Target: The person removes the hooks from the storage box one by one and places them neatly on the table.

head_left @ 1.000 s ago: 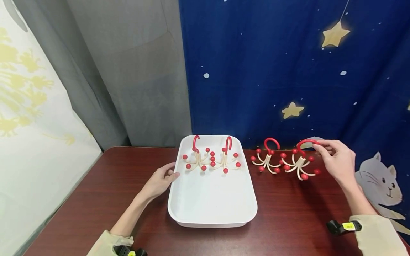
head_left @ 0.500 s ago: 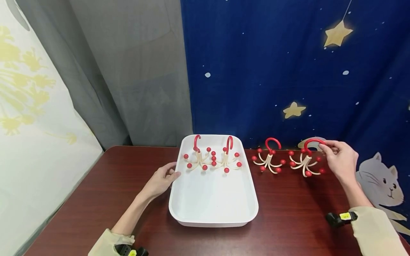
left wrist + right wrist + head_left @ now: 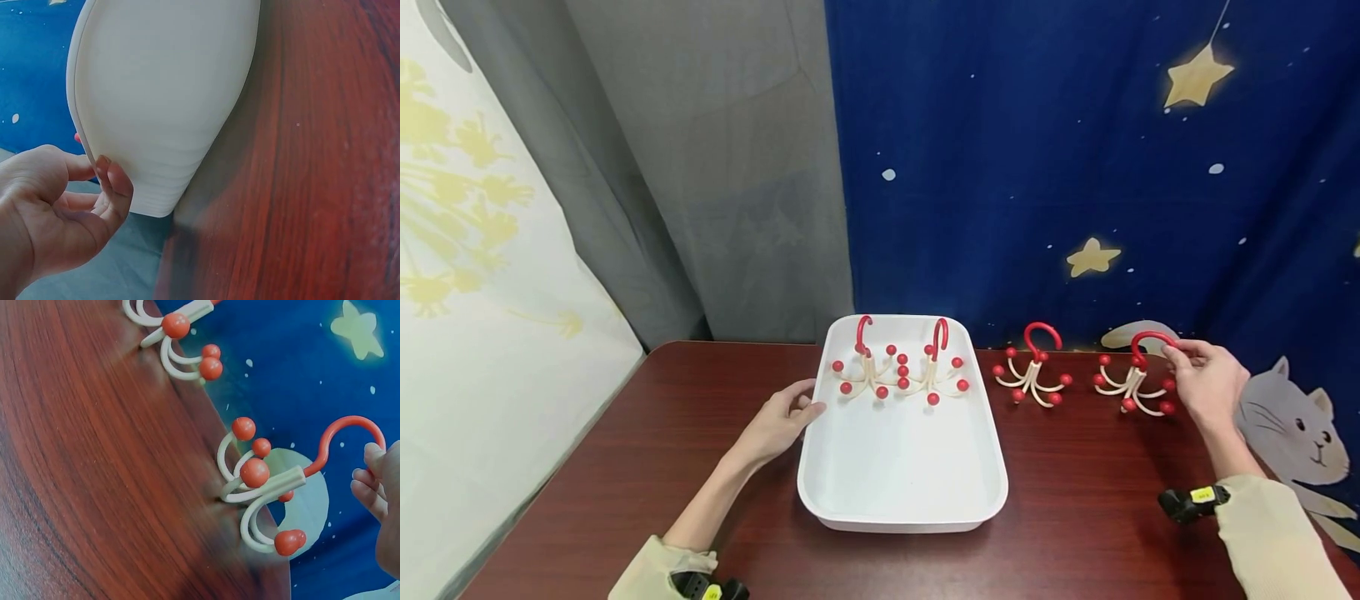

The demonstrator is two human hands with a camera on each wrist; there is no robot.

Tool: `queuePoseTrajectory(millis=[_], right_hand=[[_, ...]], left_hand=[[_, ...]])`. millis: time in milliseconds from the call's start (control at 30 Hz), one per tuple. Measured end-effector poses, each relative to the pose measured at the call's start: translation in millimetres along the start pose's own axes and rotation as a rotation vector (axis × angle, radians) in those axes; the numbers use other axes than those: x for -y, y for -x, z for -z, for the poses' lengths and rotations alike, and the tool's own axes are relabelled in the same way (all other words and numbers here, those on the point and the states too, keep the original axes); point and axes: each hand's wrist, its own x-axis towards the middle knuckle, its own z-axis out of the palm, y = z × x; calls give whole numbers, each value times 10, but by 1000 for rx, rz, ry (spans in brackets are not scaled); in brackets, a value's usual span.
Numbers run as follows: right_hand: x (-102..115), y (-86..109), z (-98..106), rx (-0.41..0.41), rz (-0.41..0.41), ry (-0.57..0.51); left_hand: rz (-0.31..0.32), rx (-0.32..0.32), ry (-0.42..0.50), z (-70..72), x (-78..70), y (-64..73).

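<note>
My right hand (image 3: 1210, 383) pinches the tip of the red hook on a multi-arm hanger (image 3: 1133, 385), whose cream arms end in red balls. In the right wrist view this hanger (image 3: 281, 486) is upright at the table's far edge, its arms at the tabletop. Just left of it in the head view stands a similar hanger (image 3: 1030, 379), apart from it. My left hand (image 3: 777, 423) pinches the left rim of a white tray (image 3: 902, 467); the left wrist view shows thumb and fingers on either side of the rim (image 3: 78, 100). Two more hangers stand side by side toward the tray's back.
The dark red wooden table (image 3: 1075, 500) carries the tray and both loose hangers. Behind it hang a grey curtain (image 3: 737, 167) and a blue curtain (image 3: 962, 208) with stars. A printed cat (image 3: 1292, 421) shows at the right.
My right hand has carried its hanger rightward, away from the neighbouring hanger, and the gap between the two has widened. The left hand keeps its place on the tray rim.
</note>
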Motion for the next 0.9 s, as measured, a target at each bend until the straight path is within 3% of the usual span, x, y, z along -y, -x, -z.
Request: queuePoseTrajectory(millis=[200, 467, 900], right_hand=[[-40, -8, 33, 60, -44, -9], [-30, -8, 91, 81, -19, 106], [185, 70, 182, 45, 37, 24]], left_hand=[[1, 0, 4, -1, -3, 3], [-10, 1, 16, -1, 0, 18], [-2, 12, 54, -8, 29, -7]])
